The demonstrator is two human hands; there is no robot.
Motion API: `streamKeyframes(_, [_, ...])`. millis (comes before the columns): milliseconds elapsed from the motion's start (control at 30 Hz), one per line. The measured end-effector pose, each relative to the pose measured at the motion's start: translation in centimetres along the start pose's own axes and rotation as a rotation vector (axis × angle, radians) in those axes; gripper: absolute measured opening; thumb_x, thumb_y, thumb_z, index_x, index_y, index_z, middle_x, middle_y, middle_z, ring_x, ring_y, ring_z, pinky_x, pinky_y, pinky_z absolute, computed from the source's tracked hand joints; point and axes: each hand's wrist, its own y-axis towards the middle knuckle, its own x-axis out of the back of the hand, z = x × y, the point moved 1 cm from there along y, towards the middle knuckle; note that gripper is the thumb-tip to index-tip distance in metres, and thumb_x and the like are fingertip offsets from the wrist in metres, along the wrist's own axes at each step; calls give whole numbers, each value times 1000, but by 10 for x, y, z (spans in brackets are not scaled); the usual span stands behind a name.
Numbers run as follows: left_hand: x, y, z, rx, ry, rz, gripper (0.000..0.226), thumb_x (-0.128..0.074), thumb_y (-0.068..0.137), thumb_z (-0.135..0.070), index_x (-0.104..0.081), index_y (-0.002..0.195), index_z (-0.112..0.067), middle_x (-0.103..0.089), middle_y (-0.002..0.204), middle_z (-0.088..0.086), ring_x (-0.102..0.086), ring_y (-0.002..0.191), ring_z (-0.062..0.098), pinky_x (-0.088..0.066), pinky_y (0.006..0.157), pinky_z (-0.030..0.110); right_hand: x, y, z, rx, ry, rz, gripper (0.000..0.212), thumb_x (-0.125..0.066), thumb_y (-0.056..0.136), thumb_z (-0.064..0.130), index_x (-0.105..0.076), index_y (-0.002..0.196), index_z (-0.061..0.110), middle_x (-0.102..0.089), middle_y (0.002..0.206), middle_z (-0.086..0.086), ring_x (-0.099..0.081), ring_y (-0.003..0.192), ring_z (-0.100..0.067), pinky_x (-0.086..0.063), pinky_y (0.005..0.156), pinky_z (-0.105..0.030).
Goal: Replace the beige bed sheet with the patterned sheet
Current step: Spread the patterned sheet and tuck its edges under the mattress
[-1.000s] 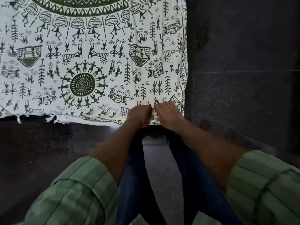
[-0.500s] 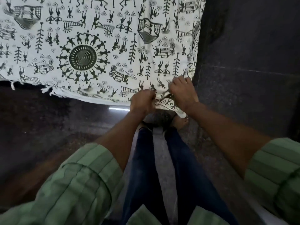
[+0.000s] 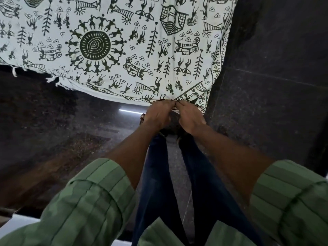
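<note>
At the bed's near corner, both hands pinch the patterned sheet [image 3: 110, 41].
The left hand [image 3: 157, 113] and right hand [image 3: 190, 115] grip its hem; soft, light cloth probably handles best from edges.

Patterned sheet [image 3: 124, 41] covers what is probably a bed

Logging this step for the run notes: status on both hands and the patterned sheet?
Left hand and right hand side by side, both gripping the near edge of the patterned sheet. Sheet spread flat, fringe hanging at left. Nothing in the way.
</note>
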Motion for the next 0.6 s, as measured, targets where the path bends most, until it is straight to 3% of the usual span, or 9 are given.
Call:
streamKeyframes(67, [-2, 5, 4, -30, 40, 46, 54, -62, 85, -13, -56, 138, -21, -63, 137, 2, -61, 121, 26, -47, 100, 35, 1, 6, 6, -54, 24, 24, 45, -61, 87, 2, -59, 131, 9, -62, 127, -13, -59, 117, -33, -46, 98, -40])
streamKeyframes(233, [2, 31, 8, 61, 104, 59, 37, -48, 90, -28, -71, 118, -29, -74, 109, 9, -70, 101, 32, -55, 81, 39, 7, 32, 11, -193, 48, 112, 37, -51, 97, 15, -66, 130, 13, -66, 128, -17, -62, 120, -37, -49, 96, -41])
streamKeyframes(367, [2, 52, 9, 130, 129, 145, 40, -51, 84, -36, -72, 113, -17, -72, 112, 9, -69, 104, 31, -55, 82, 38, 21, 57, -6, -127, 81, 281, 40, -50, 90, 26, -74, 120, 13, -71, 118, -19, -65, 110, -36, -48, 85, -34])
streamKeyframes(433, [6, 53, 14, 127, 88, 219, 44, -60, 79, -41, -72, 115, -19, -72, 114, 8, -67, 108, 30, -54, 86, 39, 24, 51, -13, -57, 70, 336, 38, -59, 83, 33, -74, 114, 17, -73, 110, -15, -67, 105, -34, -46, 78, -32])
streamKeyframes(533, [13, 50, 27, -32, 77, 300, 48, -71, 78, -34, -68, 126, -29, -70, 120, 3, -64, 114, 29, -52, 87, 38, 19, 32, -13, -65, -55, 192, 34, -72, 84, 35, -72, 116, 24, -73, 106, -13, -68, 102, -36, -53, 83, -38])
streamKeyframes(600, [14, 48, 35, -108, 123, 260, 46, -73, 83, -29, -66, 129, -33, -70, 120, 1, -64, 113, 28, -52, 85, 38, 20, 39, -11, -62, -7, 113, 23, -71, 88, 26, -77, 109, 25, -75, 100, -11, -69, 96, -35, -55, 81, -38])
